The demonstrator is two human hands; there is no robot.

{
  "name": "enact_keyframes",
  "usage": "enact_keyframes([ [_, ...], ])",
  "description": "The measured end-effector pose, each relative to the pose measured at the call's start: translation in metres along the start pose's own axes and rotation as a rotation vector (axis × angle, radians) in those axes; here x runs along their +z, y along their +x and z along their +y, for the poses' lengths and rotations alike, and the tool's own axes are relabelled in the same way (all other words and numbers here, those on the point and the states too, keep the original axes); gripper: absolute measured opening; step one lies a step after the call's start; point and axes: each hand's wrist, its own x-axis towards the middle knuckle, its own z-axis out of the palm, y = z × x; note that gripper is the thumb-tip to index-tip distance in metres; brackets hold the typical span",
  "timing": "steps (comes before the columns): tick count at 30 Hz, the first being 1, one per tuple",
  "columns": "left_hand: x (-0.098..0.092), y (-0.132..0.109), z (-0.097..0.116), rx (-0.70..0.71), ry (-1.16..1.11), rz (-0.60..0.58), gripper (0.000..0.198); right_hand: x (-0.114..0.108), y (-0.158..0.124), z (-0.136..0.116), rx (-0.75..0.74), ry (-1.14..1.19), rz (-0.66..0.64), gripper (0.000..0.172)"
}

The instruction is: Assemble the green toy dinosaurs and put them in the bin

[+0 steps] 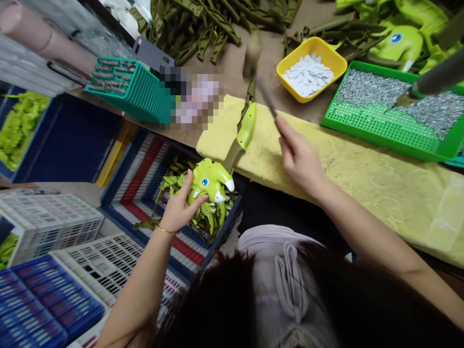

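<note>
A green toy head [213, 180] is gripped by the left hand [179, 210] above a blue crate [222, 233] at the near left. A thin, blurred tool [266, 99] is held by the right hand [300, 159] over a yellow pad [362, 164]. A yellow tray [290, 60] and a green tray [380, 130] are seen farther right.

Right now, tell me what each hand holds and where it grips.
Left hand holds the green toy dinosaur head at its rear. Right hand pinches a thin tool, blurred, at its lower end.
</note>
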Motion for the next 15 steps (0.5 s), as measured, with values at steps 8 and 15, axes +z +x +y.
enact_keyframes([
  [8, 0.017, -0.005, 0.034, -0.081, -0.007, 0.015, 0.095, -0.014, -0.026, -0.019, -0.124, 0.017, -0.11, 0.043],
  [15, 0.033, -0.01, 0.046, -0.149, -0.056, 0.012, 0.093, -0.037, -0.045, -0.05, -0.245, -0.192, -0.387, 0.041],
])
